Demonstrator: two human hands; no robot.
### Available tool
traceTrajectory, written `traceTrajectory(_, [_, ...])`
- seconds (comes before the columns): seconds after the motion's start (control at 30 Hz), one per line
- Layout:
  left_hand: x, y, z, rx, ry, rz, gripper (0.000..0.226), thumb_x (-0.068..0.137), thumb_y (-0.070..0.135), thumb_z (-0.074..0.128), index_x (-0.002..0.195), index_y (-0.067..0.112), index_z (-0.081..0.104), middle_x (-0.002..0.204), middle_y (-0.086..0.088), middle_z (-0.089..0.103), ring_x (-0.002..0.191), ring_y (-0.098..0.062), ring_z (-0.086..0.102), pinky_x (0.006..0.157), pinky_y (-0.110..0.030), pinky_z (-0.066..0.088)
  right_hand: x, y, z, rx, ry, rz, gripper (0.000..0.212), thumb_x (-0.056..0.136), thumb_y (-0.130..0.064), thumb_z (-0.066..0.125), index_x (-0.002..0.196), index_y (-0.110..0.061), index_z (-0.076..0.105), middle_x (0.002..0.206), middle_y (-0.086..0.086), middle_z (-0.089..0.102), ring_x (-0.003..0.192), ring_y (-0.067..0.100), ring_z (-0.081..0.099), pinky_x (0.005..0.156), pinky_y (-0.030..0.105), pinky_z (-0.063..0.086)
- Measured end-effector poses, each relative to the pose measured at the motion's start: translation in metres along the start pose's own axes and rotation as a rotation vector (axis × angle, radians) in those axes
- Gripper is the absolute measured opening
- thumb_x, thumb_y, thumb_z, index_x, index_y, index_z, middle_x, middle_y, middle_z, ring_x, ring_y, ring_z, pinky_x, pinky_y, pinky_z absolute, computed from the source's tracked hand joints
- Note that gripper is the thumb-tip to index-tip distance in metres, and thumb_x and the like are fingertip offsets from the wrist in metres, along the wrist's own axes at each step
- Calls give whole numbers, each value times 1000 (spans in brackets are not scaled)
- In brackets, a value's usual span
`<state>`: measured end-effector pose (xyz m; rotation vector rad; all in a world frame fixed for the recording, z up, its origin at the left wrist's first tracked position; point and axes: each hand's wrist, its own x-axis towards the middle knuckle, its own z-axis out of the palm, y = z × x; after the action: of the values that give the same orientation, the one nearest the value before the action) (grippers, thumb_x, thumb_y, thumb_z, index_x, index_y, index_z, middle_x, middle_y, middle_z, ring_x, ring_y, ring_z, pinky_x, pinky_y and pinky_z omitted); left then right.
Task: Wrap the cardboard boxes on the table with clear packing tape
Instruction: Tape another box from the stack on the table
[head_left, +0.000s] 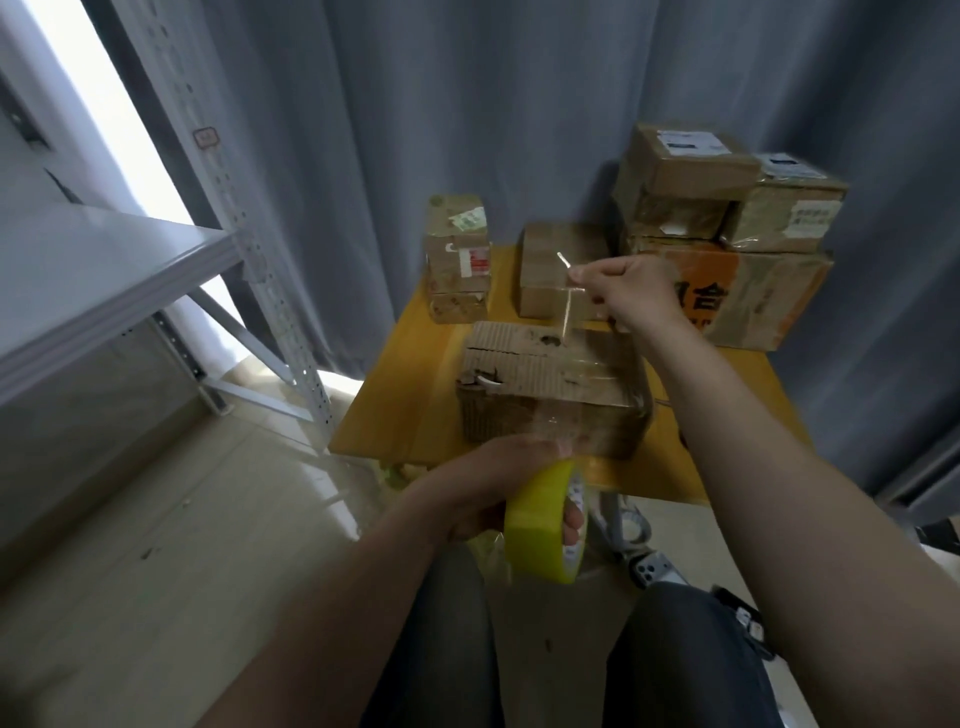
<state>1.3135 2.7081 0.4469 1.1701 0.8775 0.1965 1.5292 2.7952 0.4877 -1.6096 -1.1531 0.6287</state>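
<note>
Corrugated cardboard box (550, 395), partly tape-wrapped, mid yellow tabletop (405, 395); left grip (493, 483) curled round tape roll (540, 525) at the tabletop's near edge; right grip (631, 293) pinching the clear tape strip (566, 306) raised above the box; further boxes (685, 161) stacked along the far side.

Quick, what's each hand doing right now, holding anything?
Left hand: grips the tape roll.
Right hand: pinches the free end of the clear tape above the cardboard box.
</note>
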Motion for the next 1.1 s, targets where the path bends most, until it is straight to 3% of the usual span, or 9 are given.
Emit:
traceTrajectory(0.13, [15, -9, 5, -67, 79, -21, 20, 111, 31, 42, 121, 16, 51, 79, -18, 74, 66, -29, 73, 89, -51, 56, 16, 3, 10, -130, -75, -3, 21, 92, -31, 77, 106, -16, 81, 100, -13, 71, 84, -7, 56, 91, 25, 46])
traceTrajectory(0.27, [20, -7, 8, -61, 120, 8, 14, 112, 31, 40, 114, 21, 50, 75, -15, 75, 64, -27, 73, 73, -40, 60, 26, 14, 13, -184, -98, 31, 21, 91, -31, 78, 103, -14, 81, 97, -9, 71, 84, -5, 56, 89, 24, 41])
traceTrajectory(0.4, [23, -7, 8, -37, 132, 18, 16, 112, 31, 39, 108, 21, 51, 73, -15, 75, 62, -27, 73, 60, -34, 60, 32, 25, 17, -202, -90, 50, 19, 90, -34, 79, 99, -18, 82, 107, -5, 76, 104, 8, 63, 95, 28, 45])
traceTrajectory(0.57, [33, -17, 10, -36, 164, 27, 20, 112, 30, 42, 105, 12, 48, 71, -17, 73, 57, -26, 72, 51, -29, 58, 36, 38, 25, -332, -88, 64, 11, 87, -44, 79, 85, -33, 81, 108, -10, 78, 110, 12, 66, 106, 44, 50])
traceTrajectory(0.7, [44, -25, 9, -87, 202, 10, 26, 110, 35, 46, 123, 12, 46, 74, -19, 74, 58, -28, 72, 50, -31, 58, 41, 53, 34, -595, -61, -14, 20, 86, -57, 74, 68, -48, 72, 98, -22, 76, 106, 13, 67, 104, 55, 47])
traceTrajectory(0.83, [48, -26, 9, -145, 209, 48, 27, 110, 41, 44, 109, 16, 53, 71, -16, 73, 58, -28, 71, 52, -31, 59, 39, 42, 34, -1002, -142, 17, 39, 99, -64, 50, 115, -37, 74, 125, 0, 69, 129, 29, 48, 105, 52, 31])
traceTrajectory(0.93, [51, -27, 8, -168, 225, 54, 32, 111, 43, 39, 106, 16, 54, 70, -16, 73, 56, -28, 69, 51, -31, 59, 27, 27, 31, -1089, -116, -2, 73, 103, -61, 40, 160, -18, 27, 154, 13, 46, 143, 38, 32, 113, 56, 26])
traceTrajectory(1.03, [55, -30, 5, -189, 245, 54, 33, 110, 45, 41, 108, 15, 55, 72, -18, 73, 56, -29, 70, 53, -33, 58, -14, 6, 23, -899, -20, -288, 67, 105, -53, 42, 159, -16, 30, 160, 10, 39, 149, 32, 30, 123, 52, 22])
traceTrajectory(1.1, [59, -32, 5, -200, 243, 59, 34, 110, 43, 43, 109, 12, 58, 72, -19, 73, 55, -29, 70, 51, -32, 58, -52, -3, 24, -821, -139, -372, 59, 107, -53, 37, 156, -19, 37, 164, 3, 36, 153, 24, 27, 127, 47, 12])
